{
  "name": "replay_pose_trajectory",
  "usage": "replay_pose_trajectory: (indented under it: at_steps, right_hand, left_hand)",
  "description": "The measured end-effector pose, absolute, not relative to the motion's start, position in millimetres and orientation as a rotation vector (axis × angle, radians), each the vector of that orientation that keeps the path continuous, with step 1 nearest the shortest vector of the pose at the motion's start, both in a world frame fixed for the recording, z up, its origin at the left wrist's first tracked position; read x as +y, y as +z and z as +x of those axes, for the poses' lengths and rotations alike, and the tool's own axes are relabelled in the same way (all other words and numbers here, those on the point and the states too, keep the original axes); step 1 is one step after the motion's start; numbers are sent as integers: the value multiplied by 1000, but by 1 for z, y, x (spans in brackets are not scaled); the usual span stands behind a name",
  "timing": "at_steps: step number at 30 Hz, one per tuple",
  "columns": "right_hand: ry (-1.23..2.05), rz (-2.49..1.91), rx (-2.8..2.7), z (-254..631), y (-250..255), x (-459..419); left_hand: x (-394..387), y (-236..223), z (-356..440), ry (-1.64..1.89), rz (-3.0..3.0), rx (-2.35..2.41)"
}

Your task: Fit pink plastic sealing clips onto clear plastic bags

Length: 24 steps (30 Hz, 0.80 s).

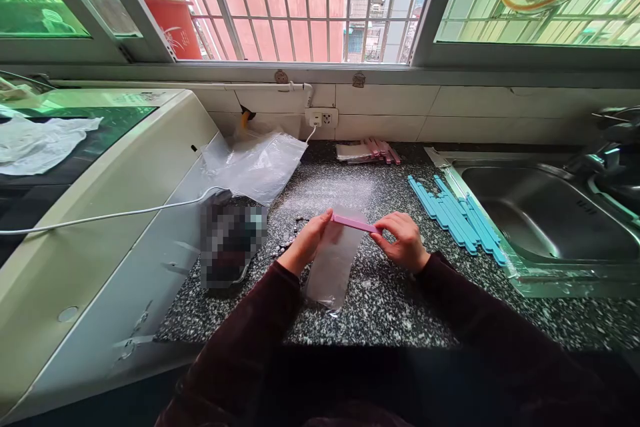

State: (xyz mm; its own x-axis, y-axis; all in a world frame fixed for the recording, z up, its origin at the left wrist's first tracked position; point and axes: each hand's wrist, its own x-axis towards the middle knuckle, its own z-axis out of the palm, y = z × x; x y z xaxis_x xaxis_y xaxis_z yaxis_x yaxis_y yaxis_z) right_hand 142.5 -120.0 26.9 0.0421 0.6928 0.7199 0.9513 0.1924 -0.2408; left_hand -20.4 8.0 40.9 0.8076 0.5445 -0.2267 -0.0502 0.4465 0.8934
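A slim pink strip (356, 223) lies across the upper part of a clear plastic sleeve (333, 270), which hangs down over the speckled counter. My left hand (311, 240) is closed at the strip's left end and the sleeve's upper edge; the fingers behind are hidden. At the other end, my right hand (403, 241) pinches the pink strip between thumb and fingers. Small round pieces (284, 250) are scattered on the counter beside my left hand. To the right of my right hand lies a loose pile of light-blue strips (457, 219).
More pink strips (383, 149) rest with clear sleeves (353, 152) near the back wall. A large plastic bag (260, 163) and a blurred-out dark object (233, 247) are on the left, with a white cable (150, 207). A steel sink (525, 207) borders the right.
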Motion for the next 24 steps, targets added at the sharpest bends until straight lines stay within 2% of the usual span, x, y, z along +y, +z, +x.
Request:
replay_pose_trajectory:
  at_steps: [11, 24]
  right_hand:
    - [-457, -1606, -1749, 142, 26, -119]
    - [-572, -1647, -1740, 133, 25, -117]
  left_hand:
    - [8, 36, -16, 526, 1249, 623]
    - [1, 32, -10, 480, 1227, 673]
